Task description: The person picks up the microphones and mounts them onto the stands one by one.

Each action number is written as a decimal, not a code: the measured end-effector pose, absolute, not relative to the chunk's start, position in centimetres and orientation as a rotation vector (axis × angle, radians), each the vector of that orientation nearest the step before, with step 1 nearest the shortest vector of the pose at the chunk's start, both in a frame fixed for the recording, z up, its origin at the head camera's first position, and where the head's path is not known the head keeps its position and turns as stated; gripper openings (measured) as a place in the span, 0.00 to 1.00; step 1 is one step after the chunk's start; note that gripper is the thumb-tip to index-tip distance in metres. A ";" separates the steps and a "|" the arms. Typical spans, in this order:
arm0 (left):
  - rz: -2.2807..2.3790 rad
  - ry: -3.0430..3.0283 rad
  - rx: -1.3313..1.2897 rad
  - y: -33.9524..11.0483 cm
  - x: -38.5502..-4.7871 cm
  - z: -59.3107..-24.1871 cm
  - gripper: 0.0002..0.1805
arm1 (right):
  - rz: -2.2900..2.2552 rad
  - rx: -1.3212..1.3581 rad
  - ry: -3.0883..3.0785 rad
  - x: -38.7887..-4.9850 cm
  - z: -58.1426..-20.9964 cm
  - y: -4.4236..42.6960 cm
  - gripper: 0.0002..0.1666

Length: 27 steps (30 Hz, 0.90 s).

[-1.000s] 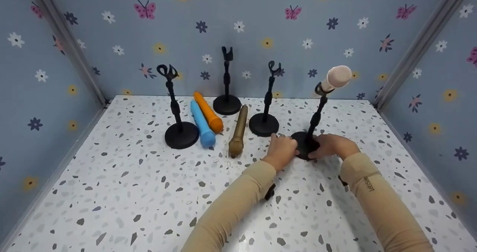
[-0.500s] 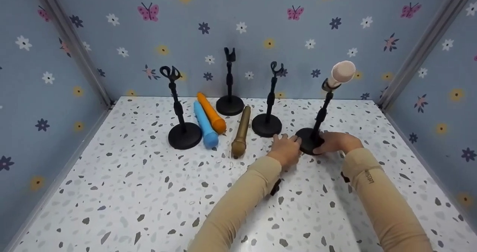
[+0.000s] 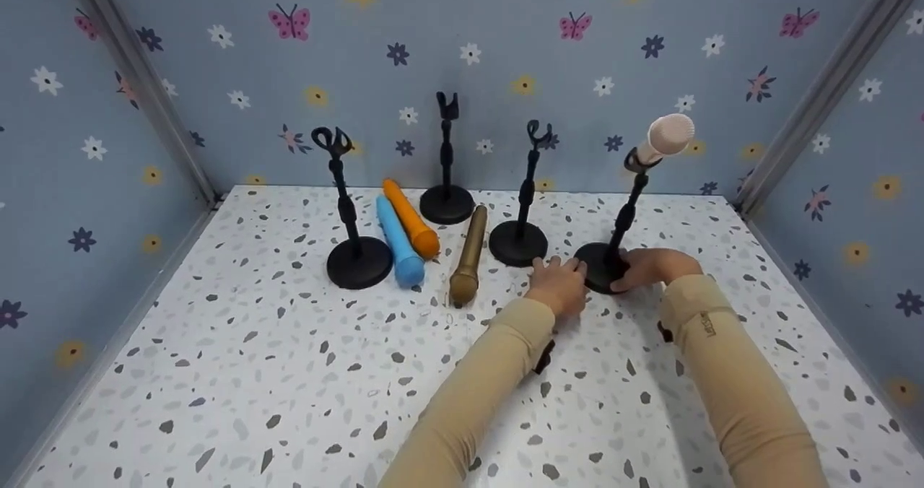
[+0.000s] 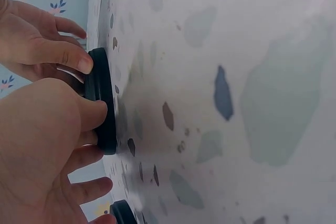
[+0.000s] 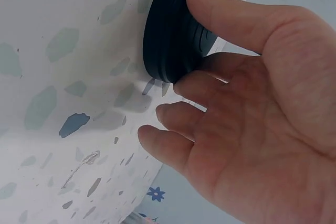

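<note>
Microphone (image 3: 669, 136), pale, tilts toward two o'clock in a black stand (image 3: 625, 217); the left hand (image 3: 561, 286) pinches the stand's base (image 3: 596, 267) at eight, the right hand (image 3: 657, 266) at three.

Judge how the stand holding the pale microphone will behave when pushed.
The stand may tip if pushed high, since the pale microphone sits atop its slim pole. Pushed at its flat base, it will likely slide upright.

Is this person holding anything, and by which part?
Yes: the black stand bearing the pale microphone. The left hand and right hand both grip its round base at the edge.
</note>
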<state>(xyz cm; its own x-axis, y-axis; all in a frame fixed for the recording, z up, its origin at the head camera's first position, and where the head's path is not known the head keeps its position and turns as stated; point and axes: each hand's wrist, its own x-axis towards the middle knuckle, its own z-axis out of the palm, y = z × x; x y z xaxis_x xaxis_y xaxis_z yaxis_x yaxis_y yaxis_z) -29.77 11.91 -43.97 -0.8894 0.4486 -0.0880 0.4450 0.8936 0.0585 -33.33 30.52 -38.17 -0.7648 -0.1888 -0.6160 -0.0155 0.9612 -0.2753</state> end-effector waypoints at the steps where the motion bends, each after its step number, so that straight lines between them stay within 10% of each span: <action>1: 0.058 2.963 0.701 11.9 -29.9 -43.9 0.32 | -0.344 -0.139 2.418 -33.4 -38.1 30.6 0.55; 27: 0.024 2.985 0.720 11.5 -29.3 -43.9 0.32 | -0.257 -0.249 2.520 -32.4 -38.8 30.7 0.54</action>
